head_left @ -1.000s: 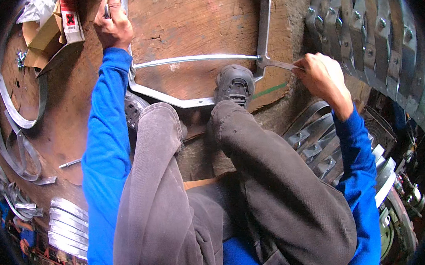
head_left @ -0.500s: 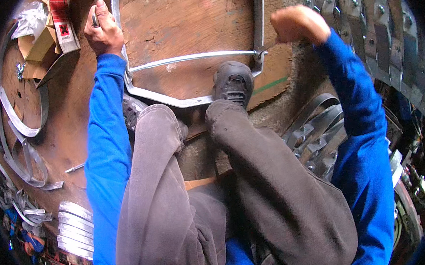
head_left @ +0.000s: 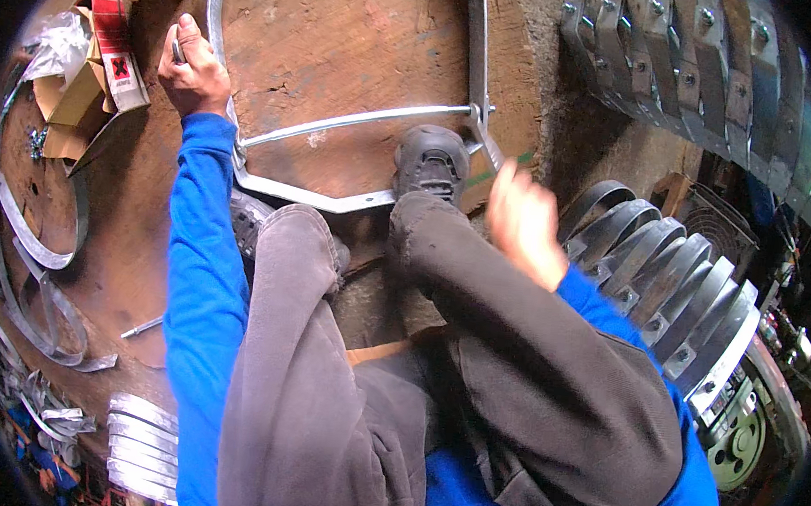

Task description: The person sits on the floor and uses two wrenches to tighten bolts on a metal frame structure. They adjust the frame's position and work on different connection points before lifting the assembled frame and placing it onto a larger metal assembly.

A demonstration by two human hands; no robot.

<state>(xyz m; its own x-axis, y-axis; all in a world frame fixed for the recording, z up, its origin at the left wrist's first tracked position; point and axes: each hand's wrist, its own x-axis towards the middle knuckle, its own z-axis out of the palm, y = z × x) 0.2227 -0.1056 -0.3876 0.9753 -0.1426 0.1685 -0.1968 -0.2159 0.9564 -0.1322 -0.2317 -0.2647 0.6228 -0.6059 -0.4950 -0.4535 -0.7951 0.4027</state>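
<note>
A bent flat-bar metal frame (head_left: 311,197) lies on a wooden board, crossed by a long shiny rod (head_left: 358,121). My left hand (head_left: 195,74) is closed in a fist beside the frame's left side, round a grey metal piece (head_left: 178,52) whose end shows under the thumb; the rest is hidden. On the right, a wrench (head_left: 490,146) reaches from the rod's right end at the frame to my right hand (head_left: 525,219), closed on its handle and smeared by motion. My right shoe (head_left: 430,164) rests against the frame's near edge.
An open cardboard box (head_left: 81,113) with a plastic bag stands at left, near curved metal strips (head_left: 36,222). Stacked silver bars (head_left: 143,446) lie lower left. Rows of bent metal brackets (head_left: 667,271) line the right, with bolted ones (head_left: 701,67) above. A thin metal rod (head_left: 142,327) lies near my left sleeve.
My right hand has swung down and toward me from the upper right, turning the wrench with it. The left hand stays closed in nearly the same place. The frame has shifted slightly left.
</note>
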